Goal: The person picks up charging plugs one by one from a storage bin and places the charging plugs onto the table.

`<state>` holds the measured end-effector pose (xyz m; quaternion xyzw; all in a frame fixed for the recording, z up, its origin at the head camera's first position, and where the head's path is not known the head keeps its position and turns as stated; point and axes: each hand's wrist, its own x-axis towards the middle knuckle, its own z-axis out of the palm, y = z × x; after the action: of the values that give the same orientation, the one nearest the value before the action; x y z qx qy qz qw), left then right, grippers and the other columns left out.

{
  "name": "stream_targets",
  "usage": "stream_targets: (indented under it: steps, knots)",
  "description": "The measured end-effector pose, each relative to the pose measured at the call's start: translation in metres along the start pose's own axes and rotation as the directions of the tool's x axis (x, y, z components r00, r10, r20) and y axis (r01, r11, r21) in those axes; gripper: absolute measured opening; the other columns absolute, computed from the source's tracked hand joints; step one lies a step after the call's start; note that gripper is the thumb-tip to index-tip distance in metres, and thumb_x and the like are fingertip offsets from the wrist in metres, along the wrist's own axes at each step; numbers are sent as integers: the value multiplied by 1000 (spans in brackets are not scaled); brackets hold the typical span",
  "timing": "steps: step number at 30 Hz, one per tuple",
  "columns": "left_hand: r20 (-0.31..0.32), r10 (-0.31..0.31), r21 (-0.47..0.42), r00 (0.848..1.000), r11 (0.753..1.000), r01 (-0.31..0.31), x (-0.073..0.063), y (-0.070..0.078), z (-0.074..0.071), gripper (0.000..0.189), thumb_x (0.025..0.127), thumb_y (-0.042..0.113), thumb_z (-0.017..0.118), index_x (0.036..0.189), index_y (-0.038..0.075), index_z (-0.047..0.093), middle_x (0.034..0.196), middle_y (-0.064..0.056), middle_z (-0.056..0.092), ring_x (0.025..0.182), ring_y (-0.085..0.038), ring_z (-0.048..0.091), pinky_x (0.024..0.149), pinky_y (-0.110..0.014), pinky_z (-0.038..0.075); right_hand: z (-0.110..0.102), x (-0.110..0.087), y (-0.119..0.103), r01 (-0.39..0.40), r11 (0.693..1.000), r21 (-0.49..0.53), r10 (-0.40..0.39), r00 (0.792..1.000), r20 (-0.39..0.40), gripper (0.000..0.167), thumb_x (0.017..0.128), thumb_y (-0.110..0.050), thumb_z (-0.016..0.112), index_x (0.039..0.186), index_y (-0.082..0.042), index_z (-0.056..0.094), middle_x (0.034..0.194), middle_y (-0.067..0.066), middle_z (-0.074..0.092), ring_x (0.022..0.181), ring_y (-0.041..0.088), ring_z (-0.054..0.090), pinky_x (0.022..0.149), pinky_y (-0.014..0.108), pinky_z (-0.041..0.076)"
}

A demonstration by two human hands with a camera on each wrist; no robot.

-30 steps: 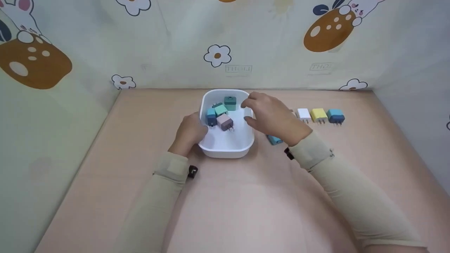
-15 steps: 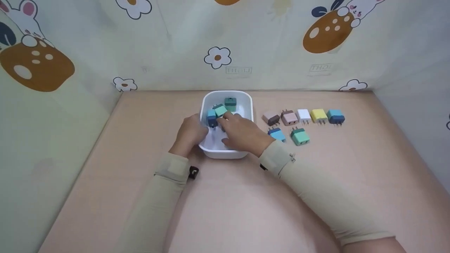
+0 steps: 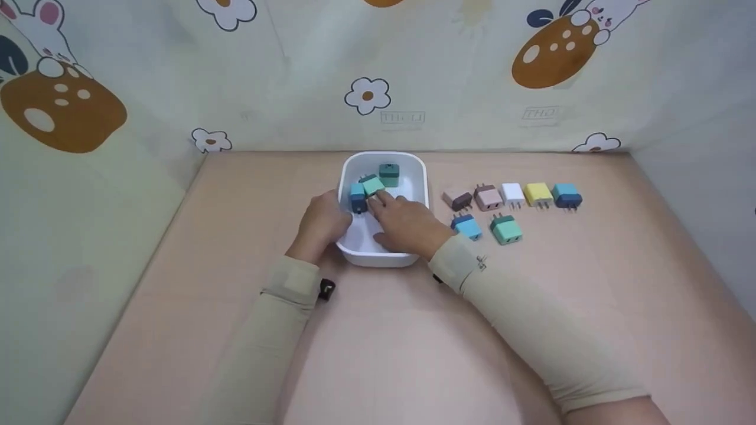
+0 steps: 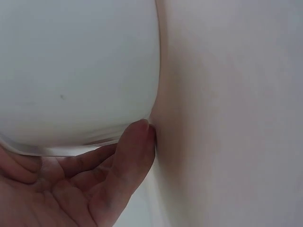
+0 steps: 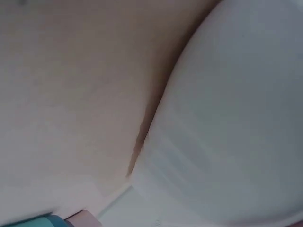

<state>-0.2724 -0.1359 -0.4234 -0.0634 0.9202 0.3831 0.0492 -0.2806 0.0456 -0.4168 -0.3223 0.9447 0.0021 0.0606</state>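
Note:
A white plastic tub (image 3: 384, 260) stands on the table. My left hand (image 3: 323, 221) grips its left side, and in the left wrist view the thumb and fingers (image 4: 130, 161) lie along the tub's wall. My right hand (image 3: 407, 227) reaches down into the tub, fingers bent over the spot where a mauve wall charger lay; that charger is hidden beneath the hand. Beside those fingertips lie a blue charger (image 3: 358, 198) and a mint-green charger (image 3: 372, 185). A dark-green charger (image 3: 389, 175) sits at the tub's far end. The right wrist view does not show the fingers.
Right of the tub, several chargers form a back row, including a brown-pink one (image 3: 458, 199), a white one (image 3: 512, 195) and a yellow one (image 3: 538, 195). In front of them lie a light-blue charger (image 3: 467, 226) and a green charger (image 3: 506, 229). A patterned curtain (image 3: 283, 88) hangs behind the table.
My right hand has moved left and down from the tub's right rim into the tub, covering the mauve charger. My left hand has stayed on the tub's left side.

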Motion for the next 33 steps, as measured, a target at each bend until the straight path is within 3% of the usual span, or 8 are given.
stream_targets:
  steps: [5, 12, 19, 26, 33]
  knots:
    - [3, -11, 1, 1000, 1000, 11, -1, 3, -1, 52, 99, 3, 56, 150, 0, 54, 133, -21, 68, 106, -32, 71, 91, -42, 62, 2, 1, 1, 13, 1000, -19, -14, 999, -48, 64, 107, -35, 63, 161, -7, 44, 167, 17, 42, 142, 38, 55, 115, 51, 48]
    - [19, -35, -34, 999, 999, 36, -2, 3, -1, 52, 100, 4, 55, 152, 1, 53, 132, -19, 67, 106, -31, 70, 90, -40, 62, 7, 3, 1, 14, 1000, 12, -12, 989, -144, 47, 106, -32, 65, 146, -8, 58, 147, 12, 59, 121, 32, 67, 105, 46, 57]
    - [23, -32, -33, 999, 999, 32, -1, 1, 0, 51, 101, 5, 55, 152, 2, 53, 130, -18, 67, 105, -31, 70, 90, -41, 63, 7, 1, 0, -1, 999, 32, 7, 979, -206, 36, 108, -23, 62, 141, -6, 58, 133, 11, 65, 109, 28, 71, 100, 42, 60]
    - [6, -7, -8, 1000, 1000, 8, 0, 0, 1, 49, 100, 4, 56, 149, 1, 56, 131, -20, 68, 105, -32, 70, 92, -44, 62, 10, 2, -1, -7, 1000, 22, 12, 974, -226, 33, 113, -21, 52, 142, -7, 58, 130, 11, 65, 104, 27, 70, 97, 40, 61]
    - [29, -37, -15, 999, 999, 37, 0, 2, 1, 51, 102, 5, 56, 153, 2, 53, 137, -20, 66, 109, -32, 70, 95, -44, 62, 10, 2, -1, -29, 1000, -4, 28, 981, -193, 33, 111, -19, 53, 141, -10, 65, 130, 12, 62, 106, 27, 69, 93, 41, 63]
